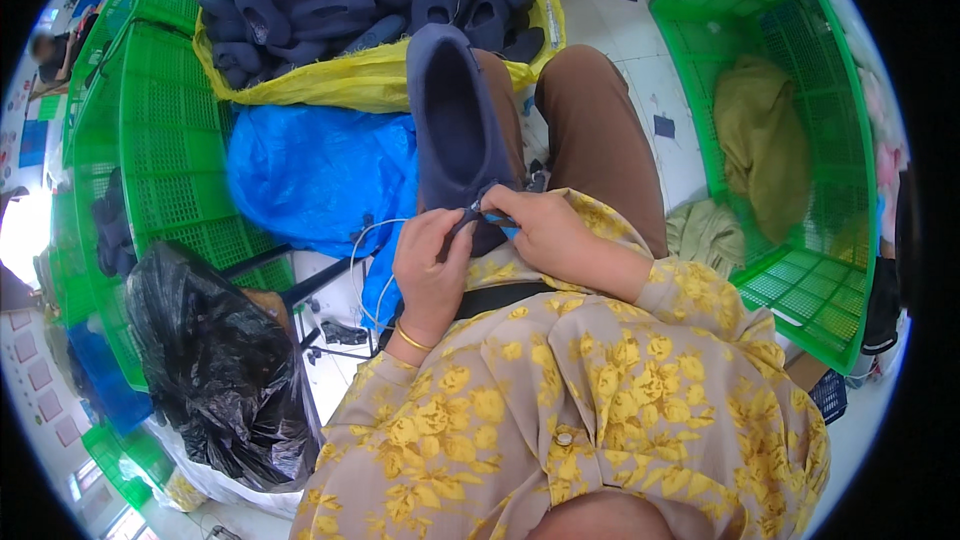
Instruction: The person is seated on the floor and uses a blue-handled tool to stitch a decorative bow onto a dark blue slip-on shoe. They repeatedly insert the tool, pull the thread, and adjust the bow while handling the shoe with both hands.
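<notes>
A dark blue fabric slipper [456,110] lies lengthwise over my lap, its opening facing up. My left hand [430,265] is closed on the near end of the slipper, thumb and fingers pinching the fabric. Right beside it, my right hand [550,227] is pinched at the same edge; a small shiny bit shows at its fingertips, too small to name. A thin white cord [357,258] loops out to the left of my left hand and back near the wrist.
Ahead stands a yellow sack [330,92] full of similar dark blue slippers. Beside my lap are a blue plastic bag [310,165] and a black plastic bag [215,360]. Green crates [195,150] line the left; another green crate [800,305] at right holds olive cloth [760,145].
</notes>
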`<state>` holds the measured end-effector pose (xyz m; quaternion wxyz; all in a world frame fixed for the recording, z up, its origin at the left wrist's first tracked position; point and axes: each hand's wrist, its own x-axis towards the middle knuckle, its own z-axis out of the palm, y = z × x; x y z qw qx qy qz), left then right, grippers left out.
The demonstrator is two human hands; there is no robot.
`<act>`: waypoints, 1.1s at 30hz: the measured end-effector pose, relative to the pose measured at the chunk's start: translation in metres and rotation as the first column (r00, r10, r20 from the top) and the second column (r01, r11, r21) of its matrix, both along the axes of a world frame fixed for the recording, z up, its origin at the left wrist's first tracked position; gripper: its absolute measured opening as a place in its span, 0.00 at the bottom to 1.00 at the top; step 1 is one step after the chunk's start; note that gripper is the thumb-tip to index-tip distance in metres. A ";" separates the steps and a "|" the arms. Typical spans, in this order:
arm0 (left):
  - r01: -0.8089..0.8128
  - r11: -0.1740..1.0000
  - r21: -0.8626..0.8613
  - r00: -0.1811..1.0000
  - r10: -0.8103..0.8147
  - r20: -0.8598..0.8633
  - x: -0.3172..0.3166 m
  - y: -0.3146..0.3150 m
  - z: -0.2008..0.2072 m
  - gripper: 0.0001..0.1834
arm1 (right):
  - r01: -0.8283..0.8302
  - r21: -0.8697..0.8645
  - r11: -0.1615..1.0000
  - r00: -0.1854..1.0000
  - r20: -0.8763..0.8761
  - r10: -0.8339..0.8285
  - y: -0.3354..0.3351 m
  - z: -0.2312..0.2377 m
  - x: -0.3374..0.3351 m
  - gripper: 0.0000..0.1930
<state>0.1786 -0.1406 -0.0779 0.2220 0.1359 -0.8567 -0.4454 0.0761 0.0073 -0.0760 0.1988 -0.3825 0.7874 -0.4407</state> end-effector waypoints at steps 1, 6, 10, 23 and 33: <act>-0.005 1.000 0.011 1.000 0.005 0.010 0.000 0.000 -0.001 0.10 | -0.001 -0.013 1.000 1.000 0.020 0.001 0.000 0.000 0.000 0.11; 0.075 0.996 -0.058 0.996 -0.077 -0.038 -0.003 -0.002 -0.003 0.10 | 0.026 0.092 0.995 0.994 0.106 -0.036 -0.004 -0.004 0.001 0.17; 0.083 0.996 -0.013 0.996 -0.084 -0.044 -0.002 -0.001 -0.006 0.10 | -0.002 0.042 0.999 0.996 0.087 -0.001 -0.006 -0.005 0.001 0.20; 0.093 0.996 -0.004 0.995 -0.094 -0.025 -0.003 0.001 -0.003 0.08 | -0.133 0.016 0.991 0.984 0.118 0.130 -0.005 0.007 -0.012 0.16; 0.084 0.983 0.165 0.995 -0.091 0.033 -0.002 -0.003 -0.015 0.11 | -0.079 0.039 0.996 0.813 -0.576 0.087 -0.013 0.018 -0.011 0.07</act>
